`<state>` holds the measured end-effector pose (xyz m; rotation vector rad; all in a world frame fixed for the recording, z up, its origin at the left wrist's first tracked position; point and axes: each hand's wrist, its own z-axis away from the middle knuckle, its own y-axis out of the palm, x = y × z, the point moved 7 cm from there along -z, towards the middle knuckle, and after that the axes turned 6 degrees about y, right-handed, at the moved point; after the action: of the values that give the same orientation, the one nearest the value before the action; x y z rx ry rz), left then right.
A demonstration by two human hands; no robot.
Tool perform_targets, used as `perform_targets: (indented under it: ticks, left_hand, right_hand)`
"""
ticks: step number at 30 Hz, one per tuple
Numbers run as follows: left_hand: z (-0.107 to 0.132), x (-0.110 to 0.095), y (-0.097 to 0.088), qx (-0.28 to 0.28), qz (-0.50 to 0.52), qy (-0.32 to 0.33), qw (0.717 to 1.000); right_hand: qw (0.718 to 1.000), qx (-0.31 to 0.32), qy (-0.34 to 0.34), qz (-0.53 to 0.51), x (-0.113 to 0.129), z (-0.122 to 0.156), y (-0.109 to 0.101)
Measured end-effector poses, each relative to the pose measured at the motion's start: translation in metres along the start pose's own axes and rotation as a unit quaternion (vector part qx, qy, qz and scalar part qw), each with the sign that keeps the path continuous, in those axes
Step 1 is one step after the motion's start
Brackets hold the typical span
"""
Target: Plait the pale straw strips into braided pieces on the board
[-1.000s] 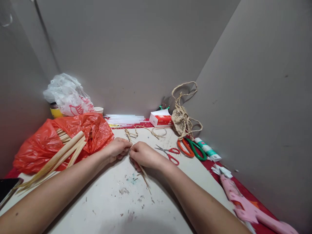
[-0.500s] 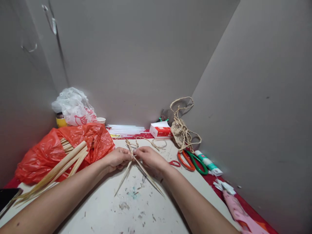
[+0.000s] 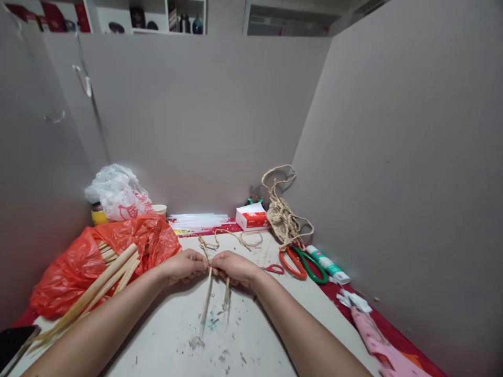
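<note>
My left hand (image 3: 187, 265) and my right hand (image 3: 234, 267) meet over the board, fingertips pinched close together. Between them runs a thin twisted cord of straw-coloured plant fibre (image 3: 203, 245), its twisted part reaching away toward the back. Two loose fibre strands hang toward me: one strand (image 3: 207, 301) drops from between the fingertips, the other strand (image 3: 227, 296) comes out under my right hand, blurred at its end. Both hands are closed on the fibre; the exact grip point is hidden by the fingers.
An orange plastic bag (image 3: 74, 267) with pale fibre strips (image 3: 106, 275) lies left. A coiled braided rope (image 3: 285, 222), a red-and-white box (image 3: 251, 217), orange-handled scissors (image 3: 293, 264), green handles (image 3: 314, 268) and a white-green tube (image 3: 328, 264) sit right. Grey partitions (image 3: 188, 115) enclose the board (image 3: 165, 340).
The camera has tilted up, so shelves now show above the partition. The two loose strands, spread in a wide V before, now hang closer together and nearly parallel. Both hands still pinch the cord.
</note>
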<state>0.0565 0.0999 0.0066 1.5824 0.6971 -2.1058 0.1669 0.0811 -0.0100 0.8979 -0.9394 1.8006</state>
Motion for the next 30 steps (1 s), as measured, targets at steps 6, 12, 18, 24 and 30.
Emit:
perform_targets:
  ticks: [6,12,18,24,30]
  left_hand:
    - [-0.001,-0.034,-0.024,-0.005,-0.184,-0.024,0.983]
    - [0.025,-0.091,-0.064,-0.098,-0.327,-0.052,0.938]
    - [0.083,-0.116,-0.089,-0.174,-0.372,-0.041,0.911]
    - [0.136,-0.072,-0.106,-0.253,-0.519,-0.054,0.815]
    - [0.15,-0.02,-0.11,-0.321,-0.517,-0.09,0.788]
  right_hand:
    - [0.998,0.031,-0.008,-0.062,0.002,0.0,0.001]
    - [0.998,0.038,-0.008,-0.057,0.001,-0.001,0.001]
    - [0.997,0.056,-0.004,-0.051,0.0,0.001,0.004]
    - [0.996,0.071,0.003,-0.054,-0.004,0.0,0.008]
    - [0.997,0.06,0.014,-0.041,-0.003,0.002,0.008]
